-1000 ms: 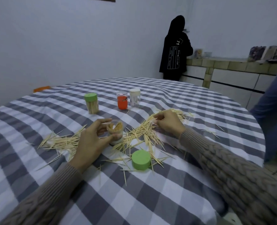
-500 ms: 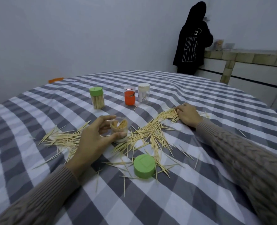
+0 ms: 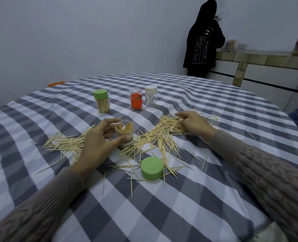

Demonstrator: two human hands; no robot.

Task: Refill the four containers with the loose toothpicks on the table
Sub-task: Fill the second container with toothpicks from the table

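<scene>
- The left hand [image 3: 99, 145] wraps its grip around the open clear container [image 3: 124, 135], thumb on the near side and fingers on the far side. It stands upright on the table [image 3: 179, 215], and this hold probably steadies it so that it does not tip while sticks are dropped in.
- That container already holds a bundle of toothpicks standing on end and looks only partly full.
- The right hand [image 3: 193, 124] rests on the far end of the largest heap of loose toothpicks [image 3: 162, 135], fingers curled down into them, apparently pinching a bunch together; how many it has caught is hidden by the fingers.
- The green lid [image 3: 151, 168] lies flat near the front, just beside the heap with stray sticks around it, likely set aside so the container's mouth stays free.
- A second, smaller scatter of toothpicks [image 3: 64, 144] lies to the left of the held container, partly under the left wrist.
- Further back stand three more: a green-capped container [image 3: 101, 101] packed with sticks, an orange container [image 3: 136, 100], and a white-capped container [image 3: 151, 96] that looks nearly empty. They sit well apart from the heaps, out of the working area.
- Judging by the amount on the cloth, much of the refilling remains.
</scene>
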